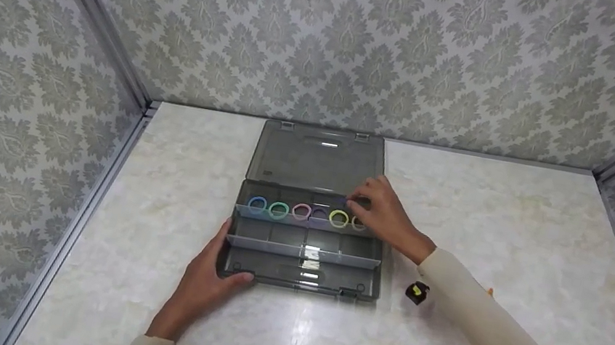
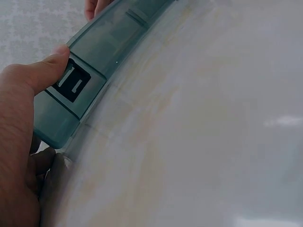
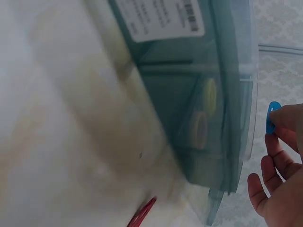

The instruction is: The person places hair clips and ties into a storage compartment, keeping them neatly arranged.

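Note:
A dark translucent divided box [image 1: 270, 264] lies with its lid [image 1: 309, 163] folded back. Several ring-shaped hair ties stand in a row in its back compartments, among them a blue one [image 1: 258, 197], a teal one and a yellow one [image 1: 339, 211]. My left hand [image 1: 206, 274] holds the front left corner, thumb by the black latch [image 2: 72, 81] and fingers along the side. Over the back right compartment, my right hand [image 1: 388, 214] pinches a small blue hair clip [image 3: 271, 124] between thumb and forefinger. That hand partly covers the rightmost hair tie.
A red, slim hair clip [image 3: 142, 213] lies on the table right of the box. In the head view, a small orange piece [image 1: 490, 292] shows past the right sleeve. Patterned walls [image 1: 342, 41] enclose the marbled table [image 1: 495, 210]. A printed label [image 3: 161, 19] sticks to the box.

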{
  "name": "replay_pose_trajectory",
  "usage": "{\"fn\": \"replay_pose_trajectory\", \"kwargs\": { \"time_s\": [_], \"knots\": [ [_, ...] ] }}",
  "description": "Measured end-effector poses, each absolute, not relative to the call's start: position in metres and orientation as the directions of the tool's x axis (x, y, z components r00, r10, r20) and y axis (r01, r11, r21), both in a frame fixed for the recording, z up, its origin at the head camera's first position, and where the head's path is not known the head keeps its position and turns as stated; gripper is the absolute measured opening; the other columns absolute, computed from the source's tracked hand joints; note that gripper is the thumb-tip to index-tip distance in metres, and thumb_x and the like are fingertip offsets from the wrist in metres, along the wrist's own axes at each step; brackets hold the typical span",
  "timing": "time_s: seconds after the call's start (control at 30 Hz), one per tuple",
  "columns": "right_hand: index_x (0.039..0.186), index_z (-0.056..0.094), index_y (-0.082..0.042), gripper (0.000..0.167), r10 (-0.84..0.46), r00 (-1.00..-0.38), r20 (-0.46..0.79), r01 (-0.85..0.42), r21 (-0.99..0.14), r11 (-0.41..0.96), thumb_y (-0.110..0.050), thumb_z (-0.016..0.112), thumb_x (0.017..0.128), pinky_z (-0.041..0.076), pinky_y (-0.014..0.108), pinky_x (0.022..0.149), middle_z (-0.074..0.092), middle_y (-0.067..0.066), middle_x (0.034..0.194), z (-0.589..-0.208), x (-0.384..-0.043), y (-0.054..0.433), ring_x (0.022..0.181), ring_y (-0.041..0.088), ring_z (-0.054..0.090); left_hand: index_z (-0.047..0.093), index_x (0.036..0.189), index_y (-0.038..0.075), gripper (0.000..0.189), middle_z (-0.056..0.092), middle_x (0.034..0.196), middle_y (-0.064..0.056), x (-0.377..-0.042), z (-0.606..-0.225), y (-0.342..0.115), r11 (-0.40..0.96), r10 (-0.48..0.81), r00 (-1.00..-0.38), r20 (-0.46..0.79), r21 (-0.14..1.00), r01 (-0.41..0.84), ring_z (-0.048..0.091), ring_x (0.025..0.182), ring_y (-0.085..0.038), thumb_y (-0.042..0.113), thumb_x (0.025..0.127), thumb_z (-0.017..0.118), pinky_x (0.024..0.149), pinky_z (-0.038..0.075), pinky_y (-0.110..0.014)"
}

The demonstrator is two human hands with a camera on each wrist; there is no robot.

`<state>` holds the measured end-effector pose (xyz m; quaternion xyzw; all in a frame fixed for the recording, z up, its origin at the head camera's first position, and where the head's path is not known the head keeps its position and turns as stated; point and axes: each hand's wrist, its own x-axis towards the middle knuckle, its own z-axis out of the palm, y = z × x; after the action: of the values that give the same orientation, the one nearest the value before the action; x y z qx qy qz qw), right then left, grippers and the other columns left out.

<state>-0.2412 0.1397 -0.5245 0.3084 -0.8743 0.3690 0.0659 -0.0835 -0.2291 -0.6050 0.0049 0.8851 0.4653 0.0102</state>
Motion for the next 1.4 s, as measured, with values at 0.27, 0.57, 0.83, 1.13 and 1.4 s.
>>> {"fn": "replay_pose_trajectory", "kwargs": {
  "time_s": [0.27,0.57,0.83,1.13,1.4],
  "knots": [
    [0.106,0.081,0.002,0.007,-0.571,-0.756,0.321,-0.623,-0.622,0.475,-0.003,0.077,0.103,0.045,0.063,0.115,0.069,0.013,0.104,-0.524,-0.241,0.114,0.102,0.032,0.061,0.013,0.179,0.034,0.122,0.026,0.182,-0.008,-0.082,-0.604,-0.229,0.579,0.017,-1.000,-0.013,0.815,-0.001,0.027,0.167,-0.034,0.057,0.088,0.091,0.133,0.026,-0.060],
    [0.105,0.081,0.004,0.006,-0.629,-0.698,0.342,-0.678,-0.597,0.429,0.000,0.079,0.100,0.043,0.065,0.117,0.069,0.016,0.101,-0.522,-0.246,0.092,0.097,0.035,0.063,0.015,0.179,0.032,0.120,0.027,0.181,-0.009,-0.083,-0.603,-0.228,0.584,0.023,-1.000,0.010,0.812,0.022,0.028,0.166,-0.035,0.055,0.088,0.091,0.132,0.028,-0.060],
    [0.107,0.082,0.003,0.008,-0.694,-0.654,0.301,-0.702,-0.582,0.409,-0.001,0.077,0.102,0.052,0.054,0.093,0.070,0.015,0.105,-0.520,-0.246,0.071,0.102,0.034,0.059,0.016,0.179,0.029,0.122,0.028,0.181,-0.009,-0.084,-0.605,-0.228,0.572,0.024,-1.000,0.020,0.819,0.030,0.029,0.166,-0.035,0.054,0.088,0.092,0.132,0.028,-0.061],
    [0.110,0.083,0.000,0.013,-0.765,-0.575,0.289,-0.758,-0.542,0.364,-0.006,0.071,0.107,0.055,0.047,0.091,0.070,0.014,0.108,-0.519,-0.245,0.045,0.103,0.030,0.058,0.016,0.179,0.028,0.121,0.027,0.181,-0.008,-0.081,-0.606,-0.228,0.566,0.015,-1.000,0.018,0.824,0.024,0.028,0.166,-0.034,0.054,0.088,0.091,0.132,0.028,-0.062],
    [0.110,0.084,-0.002,0.013,-0.789,-0.547,0.279,-0.779,-0.517,0.356,-0.009,0.073,0.107,0.054,0.045,0.092,0.074,0.012,0.113,-0.521,-0.244,0.029,0.107,0.029,0.059,0.015,0.179,0.027,0.121,0.028,0.181,-0.012,-0.084,-0.606,-0.228,0.591,0.013,-1.000,0.015,0.807,0.020,0.030,0.165,-0.038,0.056,0.089,0.090,0.131,0.029,-0.063]
  ]
}}
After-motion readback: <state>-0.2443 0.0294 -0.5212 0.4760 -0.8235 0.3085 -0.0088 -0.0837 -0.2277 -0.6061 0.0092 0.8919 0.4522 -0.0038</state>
